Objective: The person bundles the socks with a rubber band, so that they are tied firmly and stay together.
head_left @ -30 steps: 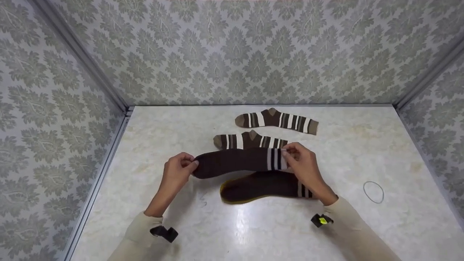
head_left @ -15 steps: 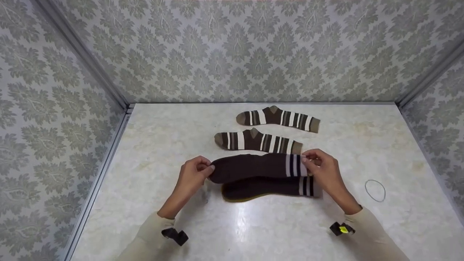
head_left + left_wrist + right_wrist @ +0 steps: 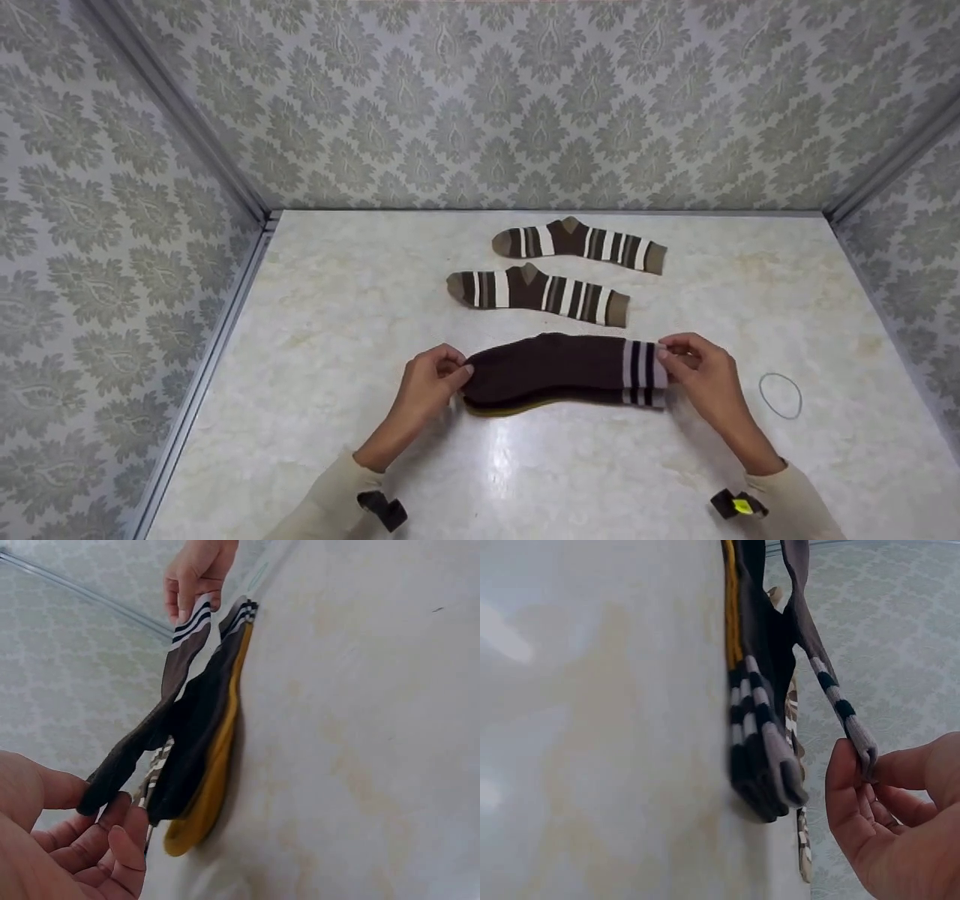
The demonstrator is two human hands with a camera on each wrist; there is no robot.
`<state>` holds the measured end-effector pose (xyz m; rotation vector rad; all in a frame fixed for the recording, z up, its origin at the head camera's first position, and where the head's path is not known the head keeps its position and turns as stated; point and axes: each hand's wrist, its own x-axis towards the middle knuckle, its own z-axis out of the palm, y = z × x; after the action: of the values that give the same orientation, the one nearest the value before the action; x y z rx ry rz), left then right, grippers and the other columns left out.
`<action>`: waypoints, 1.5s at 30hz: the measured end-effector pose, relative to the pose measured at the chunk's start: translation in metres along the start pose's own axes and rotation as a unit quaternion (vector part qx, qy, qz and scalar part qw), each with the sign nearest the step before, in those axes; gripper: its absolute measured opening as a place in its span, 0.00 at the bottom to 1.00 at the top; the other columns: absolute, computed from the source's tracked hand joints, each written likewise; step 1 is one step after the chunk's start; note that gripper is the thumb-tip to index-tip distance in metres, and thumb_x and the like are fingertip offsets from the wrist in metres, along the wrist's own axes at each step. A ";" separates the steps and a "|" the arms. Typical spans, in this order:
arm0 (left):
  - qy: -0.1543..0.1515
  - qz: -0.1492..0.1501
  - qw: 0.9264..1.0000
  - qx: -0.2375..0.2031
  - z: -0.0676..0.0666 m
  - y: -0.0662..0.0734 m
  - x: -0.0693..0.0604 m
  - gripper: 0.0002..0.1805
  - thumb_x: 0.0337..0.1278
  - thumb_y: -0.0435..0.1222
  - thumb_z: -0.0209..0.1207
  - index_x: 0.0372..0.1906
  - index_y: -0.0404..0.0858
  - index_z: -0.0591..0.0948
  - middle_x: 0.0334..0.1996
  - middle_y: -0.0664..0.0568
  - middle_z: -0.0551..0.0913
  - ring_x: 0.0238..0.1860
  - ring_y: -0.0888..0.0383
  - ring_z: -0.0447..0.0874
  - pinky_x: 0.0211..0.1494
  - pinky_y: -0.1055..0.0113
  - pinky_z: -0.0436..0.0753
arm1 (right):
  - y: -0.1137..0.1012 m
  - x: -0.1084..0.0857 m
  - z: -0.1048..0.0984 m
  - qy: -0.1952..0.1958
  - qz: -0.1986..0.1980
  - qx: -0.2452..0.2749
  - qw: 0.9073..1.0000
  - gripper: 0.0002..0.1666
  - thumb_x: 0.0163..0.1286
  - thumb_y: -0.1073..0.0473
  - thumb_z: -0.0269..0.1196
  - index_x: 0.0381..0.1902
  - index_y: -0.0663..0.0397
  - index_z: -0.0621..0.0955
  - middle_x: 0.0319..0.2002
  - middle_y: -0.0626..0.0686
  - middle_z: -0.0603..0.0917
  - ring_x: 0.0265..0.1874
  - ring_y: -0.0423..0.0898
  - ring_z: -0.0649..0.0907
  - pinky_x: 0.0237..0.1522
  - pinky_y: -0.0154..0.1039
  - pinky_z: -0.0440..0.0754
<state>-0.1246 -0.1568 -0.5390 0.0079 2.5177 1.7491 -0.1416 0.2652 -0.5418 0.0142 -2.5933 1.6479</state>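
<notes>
- One dark sock (image 3: 555,367) is held stretched lengthwise over the bench (image 3: 337,300), directly above a sock pile (image 3: 201,810); both of its ends are clear of the pile, but whether its middle is touching cannot be told.
- Its toe is pinched between thumb and fingers by the left-hand grip (image 3: 429,384).
- Its pale, dark-banded cuff is pinched the same way by the right-hand grip (image 3: 703,373).
- The pile is laid flat on the bench, its toes pointed left; mustard is shown along its near edge, and similarly banded cuffs are seen at its right end.
- Beyond it, a nearer striped sock (image 3: 531,292) and a farther striped sock (image 3: 570,244) are laid apart, roughly parallel.
- A thin loop (image 3: 760,388) is seen right of the right-hand grip.
- The bench is bordered by patterned walls (image 3: 495,105).
</notes>
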 end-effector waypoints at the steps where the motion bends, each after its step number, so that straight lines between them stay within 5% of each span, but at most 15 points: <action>1: -0.003 0.003 1.000 0.003 0.002 -0.002 -0.001 0.04 0.68 0.30 0.70 0.37 0.35 0.85 0.29 0.54 0.86 0.28 0.61 0.81 0.30 0.69 0.78 | 0.002 -0.002 -0.001 0.001 0.001 0.001 1.000 0.12 0.79 0.64 0.71 0.55 0.65 0.88 0.48 0.63 0.88 0.39 0.34 0.90 0.36 0.31 0.87; 14: -0.009 0.009 1.000 0.029 0.013 -0.020 -0.006 0.06 0.68 0.31 0.71 0.35 0.36 0.85 0.27 0.56 0.84 0.29 0.61 0.78 0.35 0.69 0.77 | 0.018 -0.014 -0.002 -0.012 0.028 -0.035 0.999 0.11 0.79 0.61 0.71 0.52 0.63 0.88 0.43 0.60 0.89 0.33 0.42 0.89 0.33 0.35 0.87; 30: -0.013 0.018 0.999 0.031 0.017 -0.021 -0.013 0.05 0.67 0.29 0.71 0.35 0.35 0.86 0.27 0.55 0.84 0.27 0.61 0.78 0.33 0.69 0.77 | 0.024 -0.017 0.001 -0.009 0.023 -0.044 0.999 0.06 0.77 0.66 0.71 0.48 0.64 0.88 0.38 0.59 0.89 0.29 0.41 0.87 0.30 0.35 0.87; 35: -0.007 0.078 0.996 0.049 0.022 -0.044 -0.008 0.05 0.66 0.31 0.71 0.35 0.38 0.85 0.26 0.57 0.82 0.27 0.62 0.77 0.32 0.68 0.76 | 0.028 -0.018 0.003 -0.015 0.013 -0.051 0.999 0.04 0.77 0.66 0.71 0.46 0.62 0.88 0.34 0.56 0.88 0.24 0.42 0.85 0.27 0.34 0.83; 44: 0.026 0.128 0.980 0.147 0.025 -0.042 -0.008 0.10 0.64 0.30 0.74 0.43 0.35 0.84 0.20 0.59 0.75 0.23 0.64 0.71 0.28 0.67 0.71 | 0.025 -0.016 0.003 -0.021 0.003 -0.059 0.998 0.07 0.78 0.65 0.71 0.50 0.62 0.88 0.37 0.56 0.89 0.25 0.40 0.84 0.27 0.32 0.82; 45: 0.026 0.117 0.981 0.153 0.025 -0.038 -0.007 0.10 0.63 0.31 0.75 0.43 0.35 0.84 0.20 0.60 0.75 0.23 0.64 0.71 0.28 0.67 0.72 | 0.025 -0.016 0.003 -0.021 0.005 -0.056 0.998 0.07 0.78 0.65 0.71 0.50 0.62 0.88 0.37 0.56 0.89 0.25 0.40 0.84 0.27 0.33 0.82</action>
<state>-0.1142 -0.1474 -0.5828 0.2912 2.9008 1.4232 -0.1274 0.2728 -0.5666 0.0308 -2.7174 1.5200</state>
